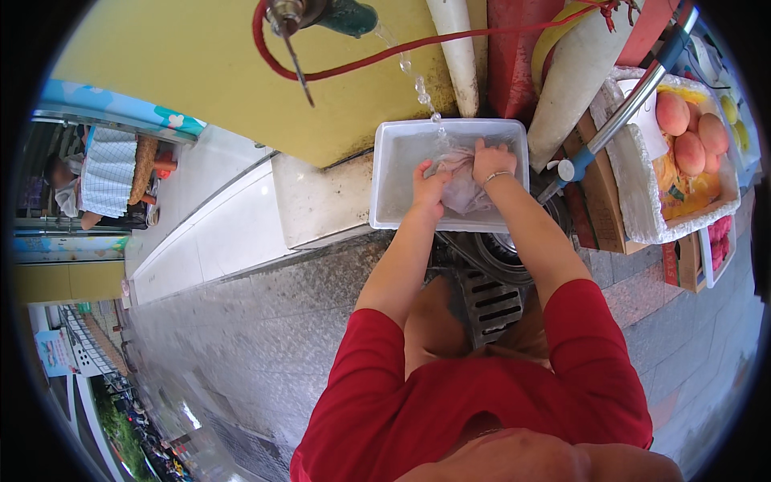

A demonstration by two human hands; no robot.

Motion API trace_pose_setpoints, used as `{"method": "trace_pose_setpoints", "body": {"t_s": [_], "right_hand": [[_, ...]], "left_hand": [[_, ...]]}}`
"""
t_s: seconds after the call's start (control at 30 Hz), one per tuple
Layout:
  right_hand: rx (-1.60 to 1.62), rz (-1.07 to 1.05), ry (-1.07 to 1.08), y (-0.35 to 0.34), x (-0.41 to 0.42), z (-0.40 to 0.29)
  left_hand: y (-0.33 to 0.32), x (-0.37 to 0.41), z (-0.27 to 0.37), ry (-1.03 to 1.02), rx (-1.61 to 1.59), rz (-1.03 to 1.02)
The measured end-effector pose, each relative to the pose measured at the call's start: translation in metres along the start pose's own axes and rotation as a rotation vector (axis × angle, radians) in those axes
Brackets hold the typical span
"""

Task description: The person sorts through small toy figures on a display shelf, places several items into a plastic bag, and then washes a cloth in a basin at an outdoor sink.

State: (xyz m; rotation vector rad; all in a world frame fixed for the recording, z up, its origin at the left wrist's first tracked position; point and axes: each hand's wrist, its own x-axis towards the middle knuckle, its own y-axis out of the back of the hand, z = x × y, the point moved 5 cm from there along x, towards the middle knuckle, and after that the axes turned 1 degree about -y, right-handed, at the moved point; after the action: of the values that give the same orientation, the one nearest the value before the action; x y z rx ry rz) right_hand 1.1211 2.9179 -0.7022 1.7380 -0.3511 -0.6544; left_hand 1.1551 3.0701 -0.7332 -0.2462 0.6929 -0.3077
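Observation:
A translucent white plastic tub (374, 181) holding water sits before me at the base of a yellow wall. A wet, pale pinkish cloth (462, 184) lies bunched in its right half. My left hand (430, 188) grips the cloth's left side, thumb raised and some fingertips hidden in the folds. On the upper right of the cloth rests my right hand (494, 164), its fingers curled over the fabric; a bracelet circles that wrist. A stream of water (421, 90) falls from a tap (349, 18) into the tub near the cloth's top edge.
A red hose or cord (409, 45) loops across from the tap. White pipes (455, 54) stand behind the tub. To the right, a metal pole (626, 108) slants past a foam box (680, 226) of mangoes. Below lies a slotted drain grate (494, 304). A person sits far left.

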Motion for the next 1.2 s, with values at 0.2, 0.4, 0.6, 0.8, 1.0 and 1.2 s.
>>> {"method": "trace_pose_setpoints", "body": {"t_s": [0.2, 0.4, 0.6, 0.8, 1.0, 1.2], "right_hand": [[0.790, -0.058, 0.265, 0.026, -0.037, -0.059], [1.010, 0.063, 0.544, 0.078, -0.095, -0.093], [0.384, 0.105, 0.246, 0.060, -0.057, -0.065], [0.124, 0.195, 0.193, 0.052, -0.012, -0.042], [0.010, 0.208, 0.052, 0.032, 0.003, 0.013], [-0.086, 0.152, 0.297, 0.003, -0.023, -0.028]], "left_hand": [[-0.031, -0.029, 0.026, 0.317, -0.325, -0.337], [-0.011, -0.005, 0.025, 0.121, -0.444, -0.553], [-0.025, 0.000, 0.020, 0.093, -0.625, -0.393], [-0.040, -0.028, 0.011, 0.237, -0.343, -0.361], [0.028, -0.024, 0.045, -0.140, 0.145, -0.120], [0.019, -0.022, 0.034, -0.011, 0.274, -0.103]]}}
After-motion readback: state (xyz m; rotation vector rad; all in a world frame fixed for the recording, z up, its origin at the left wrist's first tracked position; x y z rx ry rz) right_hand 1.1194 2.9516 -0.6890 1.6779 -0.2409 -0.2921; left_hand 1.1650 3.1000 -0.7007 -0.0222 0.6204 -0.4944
